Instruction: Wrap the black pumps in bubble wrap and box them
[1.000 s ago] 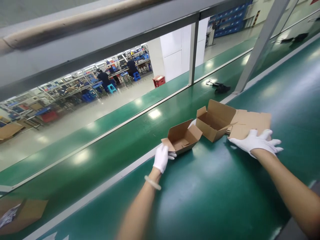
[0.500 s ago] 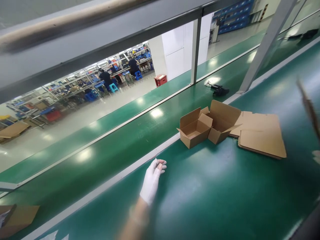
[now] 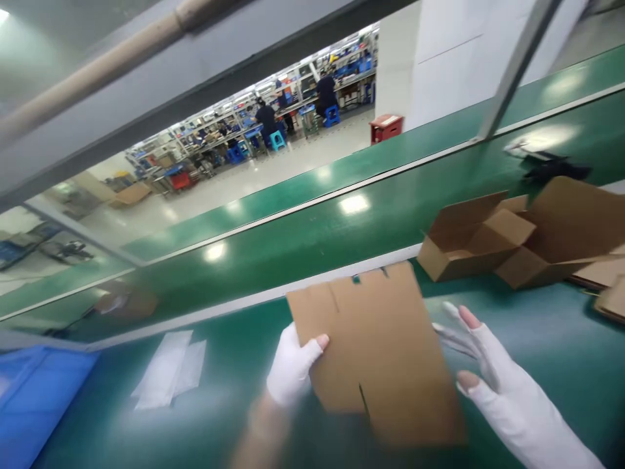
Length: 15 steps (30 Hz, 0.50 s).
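Observation:
A flat, unfolded cardboard box [image 3: 375,352] with cut slots is held up over the green work surface. My left hand [image 3: 293,365], in a white glove with bare fingertips showing, grips its left edge, thumb on the near face. To its right is my right hand [image 3: 493,384], gloved the same way, fingers spread and apart from the cardboard's right edge. Behind my right hand stand two opened cardboard boxes, the left one [image 3: 469,241] and the right one [image 3: 571,234], flaps up. Part of a stack of flat cardboard [image 3: 605,280] shows at the right edge.
Clear plastic bags [image 3: 168,371] lie left of my hands, beside a blue bin [image 3: 43,391]. A green conveyor [image 3: 293,234] runs behind a pale rail. Beyond it are a red stool [image 3: 385,128] and people seated at benches. Dark items [image 3: 556,170] lie on the conveyor.
My left hand, earlier without cardboard, now grips a flat cardboard box. My right hand has come into view with fingers spread. The view has turned left, bringing in the blue bin.

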{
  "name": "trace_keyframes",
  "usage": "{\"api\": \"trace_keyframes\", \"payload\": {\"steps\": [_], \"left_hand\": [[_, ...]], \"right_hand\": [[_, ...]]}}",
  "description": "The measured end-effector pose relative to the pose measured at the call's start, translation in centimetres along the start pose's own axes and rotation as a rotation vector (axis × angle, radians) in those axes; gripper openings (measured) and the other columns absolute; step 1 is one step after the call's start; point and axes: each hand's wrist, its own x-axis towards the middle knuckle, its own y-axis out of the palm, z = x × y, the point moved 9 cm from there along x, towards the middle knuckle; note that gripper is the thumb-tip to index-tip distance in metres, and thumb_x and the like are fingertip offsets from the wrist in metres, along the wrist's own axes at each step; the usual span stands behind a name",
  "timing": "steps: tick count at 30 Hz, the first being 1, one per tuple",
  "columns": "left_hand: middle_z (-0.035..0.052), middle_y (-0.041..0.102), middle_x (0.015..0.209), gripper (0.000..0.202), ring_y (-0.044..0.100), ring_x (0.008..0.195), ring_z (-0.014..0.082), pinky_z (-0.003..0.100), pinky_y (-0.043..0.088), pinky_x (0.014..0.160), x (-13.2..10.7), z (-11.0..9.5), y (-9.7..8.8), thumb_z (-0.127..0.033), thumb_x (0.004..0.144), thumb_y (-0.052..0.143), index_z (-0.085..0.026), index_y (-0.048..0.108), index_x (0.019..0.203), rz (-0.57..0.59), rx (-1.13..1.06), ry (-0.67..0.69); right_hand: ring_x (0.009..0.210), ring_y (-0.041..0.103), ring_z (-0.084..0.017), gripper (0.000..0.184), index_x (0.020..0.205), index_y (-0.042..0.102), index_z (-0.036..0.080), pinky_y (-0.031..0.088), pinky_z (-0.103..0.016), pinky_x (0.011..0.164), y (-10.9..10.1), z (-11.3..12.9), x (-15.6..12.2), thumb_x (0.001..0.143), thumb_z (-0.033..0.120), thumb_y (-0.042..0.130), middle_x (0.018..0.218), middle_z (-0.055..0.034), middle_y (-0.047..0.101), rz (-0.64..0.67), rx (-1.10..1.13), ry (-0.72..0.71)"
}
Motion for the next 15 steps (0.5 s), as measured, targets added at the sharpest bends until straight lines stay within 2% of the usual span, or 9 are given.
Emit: {"api": "trace_keyframes", "payload": {"steps": [2, 4, 6, 8, 10, 12, 13, 15], "left_hand": [[0.0118, 0.070, 0.109, 0.050, 0.067, 0.098, 0.0282, 0.038, 0.054, 0.086, -0.7, 0.9, -1.4, -0.040, 0.072, 0.075, -0.013, 0.061, 0.112, 0.037, 0.032, -0.033], [0.0100, 0.070, 0.105, 0.053, 0.067, 0.095, 0.0263, 0.037, 0.053, 0.085, -1.1, 1.1, -4.1, -0.043, 0.071, 0.075, -0.015, 0.059, 0.114, -0.121, 0.143, 0.006], [0.0080, 0.070, 0.099, 0.052, 0.066, 0.094, 0.0251, 0.036, 0.052, 0.087, -1.6, 0.8, -6.9, -0.044, 0.071, 0.075, -0.016, 0.059, 0.112, -0.327, 0.301, 0.051], [0.0077, 0.070, 0.098, 0.049, 0.066, 0.095, 0.0254, 0.038, 0.050, 0.090, -2.0, 0.9, -8.5, -0.044, 0.073, 0.074, -0.018, 0.059, 0.111, -0.399, 0.403, 0.040], [0.0096, 0.070, 0.103, 0.045, 0.065, 0.099, 0.0261, 0.040, 0.048, 0.095, -2.1, 1.3, -9.1, -0.044, 0.078, 0.068, -0.018, 0.058, 0.114, -0.349, 0.425, 0.000], [0.0129, 0.068, 0.113, 0.049, 0.063, 0.106, 0.0271, 0.042, 0.045, 0.099, -2.5, 1.5, -8.8, -0.045, 0.083, 0.062, -0.017, 0.053, 0.122, -0.243, 0.415, -0.035], [0.0147, 0.066, 0.119, 0.053, 0.062, 0.109, 0.0279, 0.043, 0.044, 0.100, -2.8, 1.7, -8.4, -0.046, 0.083, 0.060, -0.016, 0.050, 0.126, -0.165, 0.406, -0.056], [0.0170, 0.062, 0.126, 0.064, 0.059, 0.114, 0.0299, 0.043, 0.045, 0.099, -3.6, 2.2, -7.0, -0.051, 0.082, 0.060, -0.014, 0.046, 0.133, -0.006, 0.373, -0.102]], "right_hand": [[0.102, 0.066, -0.026, 0.045, 0.135, 0.047, 0.025, 0.060, -0.033, 0.075, 1.8, 1.1, 0.7, 0.096, 0.046, 0.037, 0.121, -0.0090, 0.065, 0.042, 0.080, 0.043], [0.098, 0.068, -0.022, 0.030, 0.116, 0.058, 0.025, 0.059, -0.027, 0.076, 3.3, 3.9, 0.7, 0.096, 0.039, 0.041, 0.110, -0.0039, 0.070, 0.056, 0.074, -0.037], [0.094, 0.069, -0.020, 0.025, 0.113, 0.058, 0.027, 0.058, -0.025, 0.076, 4.5, 7.6, -0.2, 0.095, 0.033, 0.042, 0.102, -0.0016, 0.071, 0.032, 0.065, -0.199], [0.098, 0.067, -0.021, 0.033, 0.125, 0.052, 0.027, 0.058, -0.028, 0.079, 5.5, 10.0, -1.4, 0.094, 0.027, 0.042, 0.111, -0.0040, 0.068, 0.007, 0.073, -0.282], [0.108, 0.062, -0.028, 0.049, 0.140, 0.041, 0.028, 0.058, -0.040, 0.083, 5.7, 10.5, -2.2, 0.091, 0.023, 0.045, 0.125, -0.0088, 0.059, -0.056, 0.033, -0.255], [0.114, 0.057, -0.036, 0.066, 0.148, 0.030, 0.035, 0.057, -0.051, 0.080, 5.3, 10.0, -2.8, 0.087, 0.019, 0.052, 0.131, -0.0097, 0.053, -0.170, -0.050, -0.239], [0.113, 0.057, -0.037, 0.073, 0.147, 0.029, 0.040, 0.057, -0.052, 0.078, 5.2, 10.0, -3.0, 0.084, 0.016, 0.057, 0.127, -0.0084, 0.055, -0.217, -0.093, -0.286], [0.104, 0.062, -0.033, 0.078, 0.140, 0.040, 0.047, 0.057, -0.048, 0.078, 5.4, 10.0, -3.5, 0.077, 0.008, 0.065, 0.114, -0.0028, 0.062, -0.252, -0.120, -0.427]]}}
